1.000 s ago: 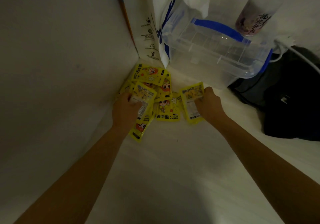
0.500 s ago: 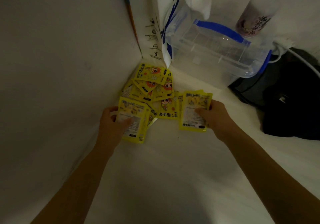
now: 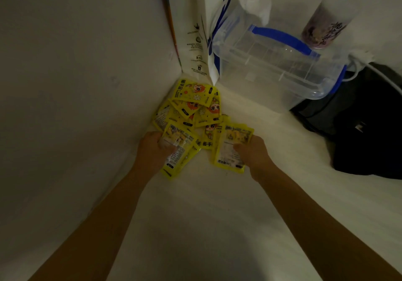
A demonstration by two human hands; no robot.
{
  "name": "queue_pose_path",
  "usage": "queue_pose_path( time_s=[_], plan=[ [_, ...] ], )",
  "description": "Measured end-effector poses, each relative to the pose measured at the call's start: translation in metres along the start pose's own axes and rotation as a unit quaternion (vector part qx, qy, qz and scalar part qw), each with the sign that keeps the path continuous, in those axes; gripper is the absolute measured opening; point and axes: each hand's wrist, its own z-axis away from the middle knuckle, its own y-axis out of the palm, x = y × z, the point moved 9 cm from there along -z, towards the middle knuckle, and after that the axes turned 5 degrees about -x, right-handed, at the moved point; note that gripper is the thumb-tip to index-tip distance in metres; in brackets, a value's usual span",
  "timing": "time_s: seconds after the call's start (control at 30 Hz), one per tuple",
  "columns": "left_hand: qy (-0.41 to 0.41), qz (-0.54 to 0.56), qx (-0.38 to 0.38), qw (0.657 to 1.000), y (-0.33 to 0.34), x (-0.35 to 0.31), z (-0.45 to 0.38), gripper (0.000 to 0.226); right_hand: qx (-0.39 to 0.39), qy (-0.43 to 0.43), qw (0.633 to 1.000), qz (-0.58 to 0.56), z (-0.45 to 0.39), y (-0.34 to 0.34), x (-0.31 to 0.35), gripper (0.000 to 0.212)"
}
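Note:
A pile of several yellow packets (image 3: 194, 104) lies in the corner where the white surface meets the wall. My left hand (image 3: 152, 152) grips one yellow packet (image 3: 178, 152) by its left side, thumb on top, printed back facing up. My right hand (image 3: 253, 153) pinches another yellow packet (image 3: 229, 148) by its right edge, thumb across its face. Both held packets are just in front of the pile, the left one tilted.
A clear plastic box with a blue handle (image 3: 276, 67) stands behind the pile to the right. A white paper bag (image 3: 206, 30) leans in the corner. A patterned bottle (image 3: 324, 30) and white cable (image 3: 378, 71) lie at back right, beside a black bag (image 3: 365, 126). The white wall (image 3: 76, 74) borders the left.
Both hands lifted a packet from the pile and drew it toward me, then held near the pile's front. The left packet has tilted and sits nearer the pile again.

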Motion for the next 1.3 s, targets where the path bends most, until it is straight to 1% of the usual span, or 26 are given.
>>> queue_pose_path(
  time_s=[0.1, 0.17, 0.27, 0.33, 0.4, 0.5, 0.6, 0.67, 0.73, 0.83, 0.87, 0.93, 1.07, 1.13, 1.17, 1.23, 1.3],
  plan=[
    [0.001, -0.004, 0.005, 1.000, 0.004, -0.001, 0.002, 0.021, -0.011, 0.000, 1.000, -0.007, -0.003, 0.003, 0.006, 0.022],
    [0.009, -0.006, 0.007, 1.000, 0.008, -0.002, 0.003, 0.023, -0.005, 0.008, 0.999, -0.032, -0.003, 0.008, 0.012, 0.020],
    [0.005, -0.009, 0.013, 1.000, 0.012, -0.003, 0.007, 0.026, 0.001, 0.026, 0.998, -0.065, -0.006, 0.016, 0.017, 0.028],
    [0.014, -0.010, 0.018, 1.000, 0.012, -0.006, 0.008, 0.024, 0.005, 0.030, 0.997, -0.072, -0.007, 0.020, 0.020, 0.028],
    [0.024, -0.018, 0.017, 0.999, 0.012, -0.008, 0.010, 0.020, 0.007, 0.031, 0.996, -0.080, -0.006, 0.022, 0.022, 0.023],
    [0.015, -0.023, 0.010, 1.000, 0.010, -0.003, 0.013, 0.017, 0.005, 0.045, 0.996, -0.079, -0.005, 0.021, 0.019, 0.017],
    [0.009, -0.014, 0.004, 1.000, 0.012, 0.001, 0.020, 0.018, 0.002, 0.063, 0.995, -0.077, -0.004, 0.017, 0.011, 0.023],
    [0.003, -0.004, -0.002, 1.000, 0.011, 0.005, 0.027, 0.021, -0.004, 0.071, 0.995, -0.071, -0.002, 0.013, 0.005, 0.021],
    [-0.008, 0.016, -0.001, 1.000, 0.012, 0.010, 0.033, 0.022, -0.013, 0.070, 0.995, -0.064, 0.004, 0.007, -0.001, 0.020],
    [-0.036, 0.053, 0.007, 0.998, 0.014, 0.019, 0.048, 0.018, -0.027, 0.066, 0.996, -0.060, 0.014, -0.006, -0.008, 0.012],
    [-0.047, 0.069, 0.008, 0.996, 0.014, 0.024, 0.053, 0.018, -0.027, 0.067, 0.995, -0.066, 0.018, -0.010, -0.013, 0.015],
    [-0.070, 0.101, 0.012, 0.992, 0.016, 0.034, 0.065, 0.019, -0.031, 0.076, 0.993, -0.081, 0.024, -0.019, -0.025, 0.016],
    [-0.120, 0.161, 0.005, 0.980, 0.017, 0.051, 0.090, 0.021, -0.040, 0.099, 0.990, -0.097, 0.043, -0.033, -0.049, 0.008],
    [-0.136, 0.192, 0.003, 0.972, 0.017, 0.059, 0.104, 0.022, -0.036, 0.101, 0.989, -0.103, 0.055, -0.037, -0.061, 0.016],
    [-0.141, 0.207, 0.003, 0.968, 0.017, 0.062, 0.111, 0.022, -0.032, 0.097, 0.988, -0.113, 0.062, -0.038, -0.065, 0.017],
    [-0.150, 0.242, -0.005, 0.958, 0.014, 0.069, 0.126, 0.024, -0.031, 0.084, 0.988, -0.128, 0.075, -0.041, -0.075, 0.014],
    [-0.154, 0.274, -0.011, 0.949, 0.012, 0.077, 0.141, 0.024, -0.037, 0.078, 0.987, -0.138, 0.089, -0.045, -0.085, 0.020]
  ],
)
